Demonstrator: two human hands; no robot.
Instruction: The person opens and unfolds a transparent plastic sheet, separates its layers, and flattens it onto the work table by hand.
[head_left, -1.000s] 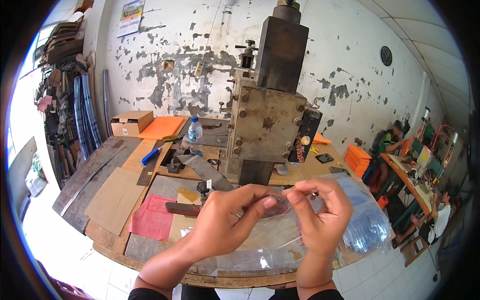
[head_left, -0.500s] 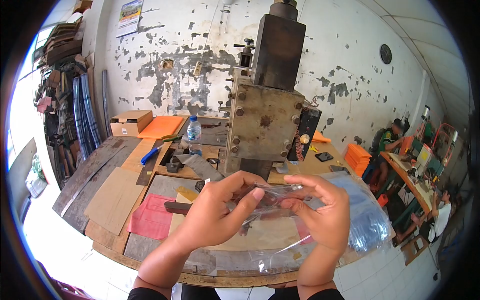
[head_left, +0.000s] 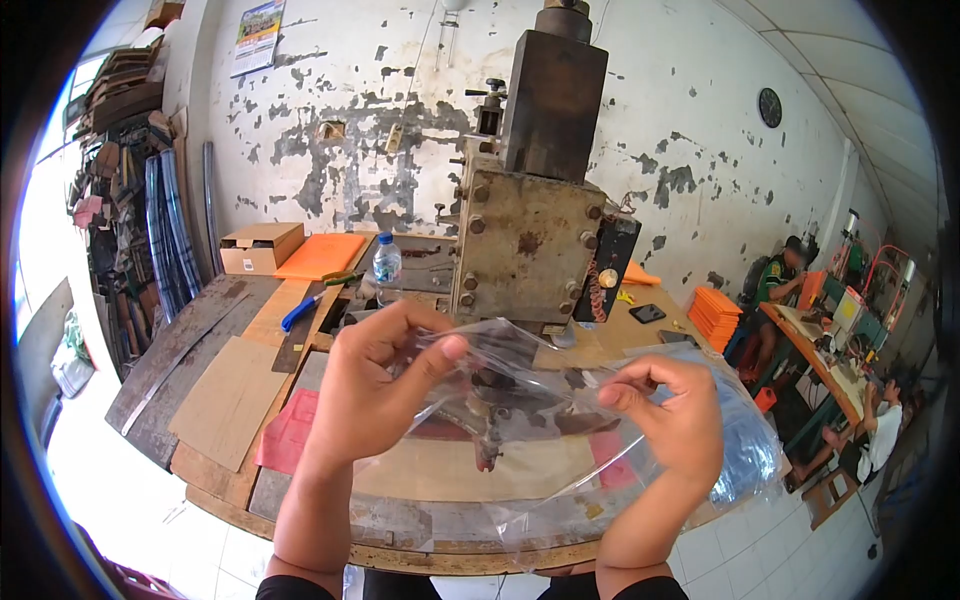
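We can read no words, brands or numbers here. On the wall [head_left: 690,60] we see a calendar [head_left: 257,38], its print too small for us to make out, and a clock [head_left: 769,107] whose dial marks we cannot read. The bottle [head_left: 387,262] bears a label we cannot decipher, and the box [head_left: 262,248] has a small white label [head_left: 249,266], likewise illegible to us.

2 people [head_left: 772,280] are sitting toward 3 o'clock; 1 wall clock [head_left: 769,107] hanging at 2, 1 water bottle [head_left: 387,264] standing at 10.
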